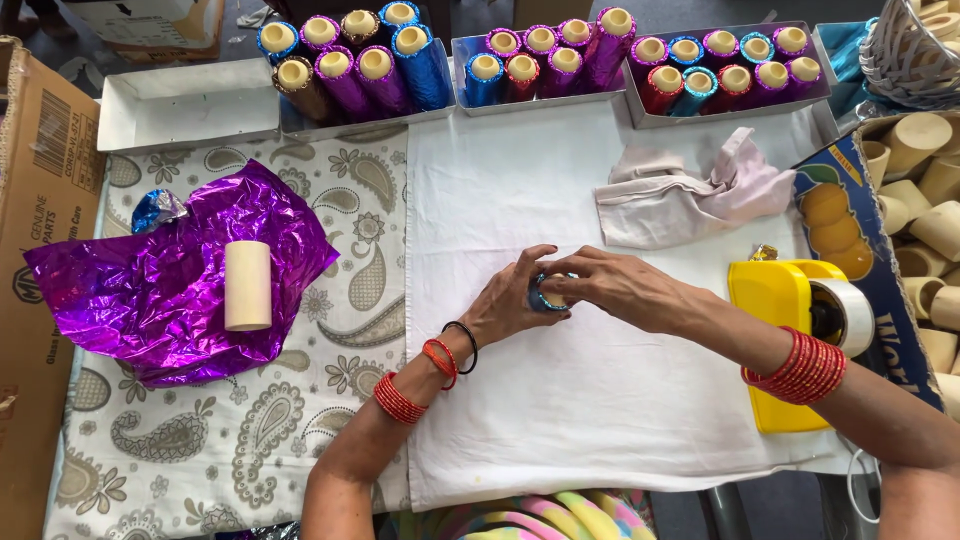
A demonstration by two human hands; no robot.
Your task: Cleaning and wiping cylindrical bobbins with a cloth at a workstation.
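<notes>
Two hands meeting near the middle of the white cloth (560, 400), closing around one small spool (546, 295) and pressing blue foil about it: left hand (512, 300) cupping it from the side with fingers curled, right hand (618, 285) pinching over the top, fingertips bent down onto the foil. Spool mostly hidden between the fingers, only a sliver of blue and a pale end showing, so wrapping seemingly under way, not finished

Sitting done along the far edge of the desk: three trays (540, 100) filled with foil-wrapped spools in blue, purple, pink and red (350, 65). Lying empty at the far left corner: a fourth tray (185, 100)

Waiting on the left side: a bare cream tube (247, 285) resting on crumpled purple foil (160, 290). Piling at the right edge: many more bare tubes (925, 190), beside a yellow tape dispenser (790, 300). Judging from that heap, much wrapping remaining
</notes>
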